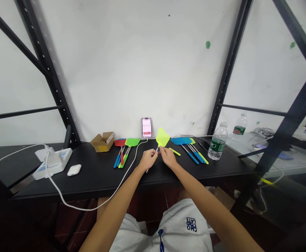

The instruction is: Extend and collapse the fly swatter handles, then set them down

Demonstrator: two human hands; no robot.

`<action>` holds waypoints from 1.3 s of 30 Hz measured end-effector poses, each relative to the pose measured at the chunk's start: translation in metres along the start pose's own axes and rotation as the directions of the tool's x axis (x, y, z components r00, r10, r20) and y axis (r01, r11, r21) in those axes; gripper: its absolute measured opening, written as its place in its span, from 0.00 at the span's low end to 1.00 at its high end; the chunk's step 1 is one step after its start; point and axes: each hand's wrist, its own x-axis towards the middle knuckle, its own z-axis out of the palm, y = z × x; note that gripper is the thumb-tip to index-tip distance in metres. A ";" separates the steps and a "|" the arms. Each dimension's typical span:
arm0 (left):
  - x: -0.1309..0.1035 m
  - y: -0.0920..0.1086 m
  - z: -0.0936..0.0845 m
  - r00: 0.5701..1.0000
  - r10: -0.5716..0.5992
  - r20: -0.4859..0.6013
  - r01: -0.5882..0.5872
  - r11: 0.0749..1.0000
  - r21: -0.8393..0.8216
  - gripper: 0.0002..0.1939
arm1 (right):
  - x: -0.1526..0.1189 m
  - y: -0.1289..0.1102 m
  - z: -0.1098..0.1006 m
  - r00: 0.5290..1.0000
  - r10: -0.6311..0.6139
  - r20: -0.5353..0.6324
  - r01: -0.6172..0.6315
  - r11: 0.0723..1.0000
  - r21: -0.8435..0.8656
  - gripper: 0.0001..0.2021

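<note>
Fingers of the left hand (148, 159) close around a slim metal rod (157, 149) mid-bench (90, 178); the right hand (168, 157) pinches a yellow-green mesh swatter head (162, 137) at its neck. They seem to be working the joint, which calls for steady alignment. The head points toward one o'clock, its long axis running back toward seven.

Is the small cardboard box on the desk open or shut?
Open: the cardboard box has flaps lifted and spread apart rather than folded down. I cannot tell whether anything is inside.
</note>
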 end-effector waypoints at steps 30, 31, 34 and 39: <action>-0.001 0.009 0.008 0.992 -0.009 0.127 0.009 1.000 0.001 0.19 | 0.013 0.008 -0.004 0.917 0.359 0.173 -0.376 0.636 0.674 0.18; 0.000 0.009 0.009 0.992 -0.008 0.128 0.008 1.000 -0.002 0.19 | 0.013 0.008 -0.005 0.918 0.354 0.178 -0.375 0.628 0.682 0.18; 0.000 0.008 0.009 0.992 0.007 0.129 -0.006 1.000 -0.008 0.19 | 0.014 0.009 -0.005 0.924 0.336 0.184 -0.364 0.624 0.691 0.18; 0.000 0.008 0.010 0.992 0.013 0.129 -0.013 1.000 0.001 0.19 | 0.014 0.009 -0.007 0.911 0.373 0.174 -0.383 0.611 0.693 0.18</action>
